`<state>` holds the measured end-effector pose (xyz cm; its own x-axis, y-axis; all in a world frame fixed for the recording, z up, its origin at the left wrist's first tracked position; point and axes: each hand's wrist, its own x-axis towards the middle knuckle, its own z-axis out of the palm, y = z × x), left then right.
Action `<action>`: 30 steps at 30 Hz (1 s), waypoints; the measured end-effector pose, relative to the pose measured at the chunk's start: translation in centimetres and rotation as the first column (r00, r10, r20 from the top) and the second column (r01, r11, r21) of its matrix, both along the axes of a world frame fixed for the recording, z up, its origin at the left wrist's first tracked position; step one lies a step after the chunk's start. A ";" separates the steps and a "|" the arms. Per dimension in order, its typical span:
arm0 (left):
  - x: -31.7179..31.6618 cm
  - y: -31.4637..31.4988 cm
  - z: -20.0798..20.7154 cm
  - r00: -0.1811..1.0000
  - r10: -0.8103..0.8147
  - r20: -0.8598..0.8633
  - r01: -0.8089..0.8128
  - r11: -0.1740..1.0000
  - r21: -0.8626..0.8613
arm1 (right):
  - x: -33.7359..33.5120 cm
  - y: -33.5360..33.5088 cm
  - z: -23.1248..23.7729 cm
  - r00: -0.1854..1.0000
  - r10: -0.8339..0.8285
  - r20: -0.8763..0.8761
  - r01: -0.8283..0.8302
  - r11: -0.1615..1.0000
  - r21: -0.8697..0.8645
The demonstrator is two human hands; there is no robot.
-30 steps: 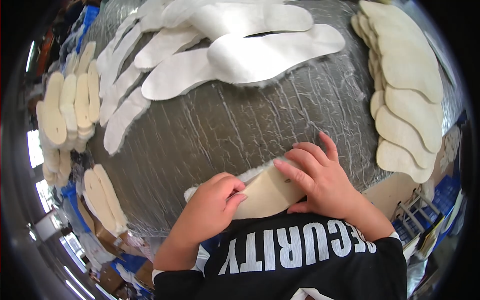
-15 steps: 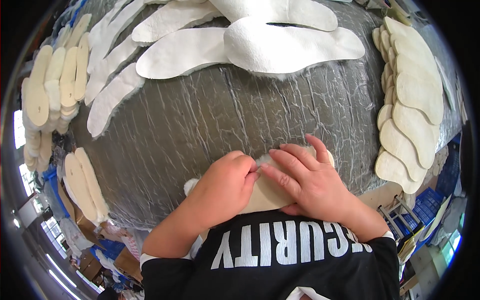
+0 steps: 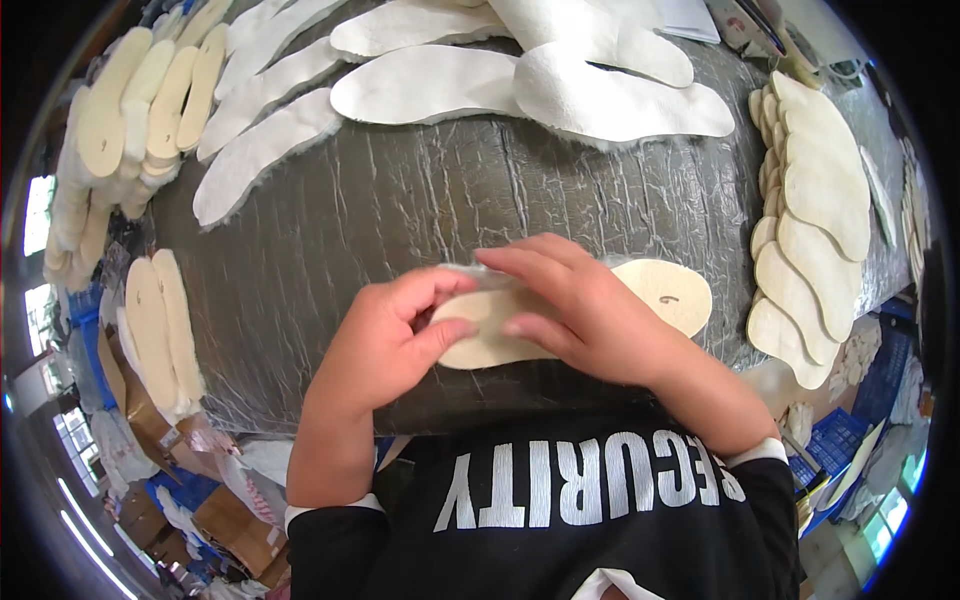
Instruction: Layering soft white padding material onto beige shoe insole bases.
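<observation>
A cream insole (image 3: 490,347) with white fleece along its far edge lies lengthwise in front of me, above the dark wrapped worktop. Its left end is gripped by my left hand (image 3: 385,335), thumb on the cream face and fingers curled over the far edge. My right hand (image 3: 590,310) is closed across the insole's middle, its thumb on the face and its fingers reaching to the far edge. Part of the middle is hidden beneath that hand. The right end, with a small dark mark, sticks out past my right wrist.
White fleece-backed insole pieces (image 3: 425,85) are spread along the far side of the worktop (image 3: 300,240). Overlapping cream insoles (image 3: 805,250) form a row at the right. More insoles (image 3: 110,100) are stacked at the far left, and a few (image 3: 155,325) rest at the left edge.
Both hands and the insole have moved away from my body. More of the insole's two ends shows now. My right hand has turned and its fingers now reach leftward. The view has shifted slightly.
</observation>
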<state>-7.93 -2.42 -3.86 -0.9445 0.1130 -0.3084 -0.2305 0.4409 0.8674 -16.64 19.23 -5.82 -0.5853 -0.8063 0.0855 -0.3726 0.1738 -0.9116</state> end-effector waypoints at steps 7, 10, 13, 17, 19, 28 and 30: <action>2.1 -2.6 -3.7 0.815 0.476 0.330 -0.557 0.801 0.221 | 0.3 0.1 -0.7 0.836 -0.064 0.545 0.095 0.995 -0.028; 2.2 -1.9 -3.8 0.823 0.393 0.411 -0.514 0.823 0.242 | 0.2 0.1 -1.7 0.939 0.010 0.344 0.063 0.977 -0.202; 1.7 -1.3 -3.4 0.834 0.374 0.406 -0.490 0.841 0.231 | 0.2 0.1 -1.1 0.921 0.032 0.387 0.018 0.992 -0.125; 1.6 -0.5 -4.7 0.885 0.360 0.296 -0.438 0.859 0.264 | 1.6 -0.7 0.3 0.787 -0.098 0.609 0.180 0.981 -0.074; 1.6 -0.4 -4.9 0.898 0.342 0.277 -0.409 0.880 0.240 | 1.6 -0.4 0.0 0.810 -0.080 0.581 0.154 0.985 -0.079; 2.3 0.5 -4.5 0.905 0.335 0.261 -0.424 0.680 0.598 | 1.7 -0.4 -1.0 0.806 -0.168 0.567 0.227 0.973 -0.035; 2.3 0.7 -4.0 0.913 0.331 0.239 -0.407 0.685 0.605 | 1.8 -0.4 -1.1 0.792 -0.185 0.581 0.246 0.969 -0.027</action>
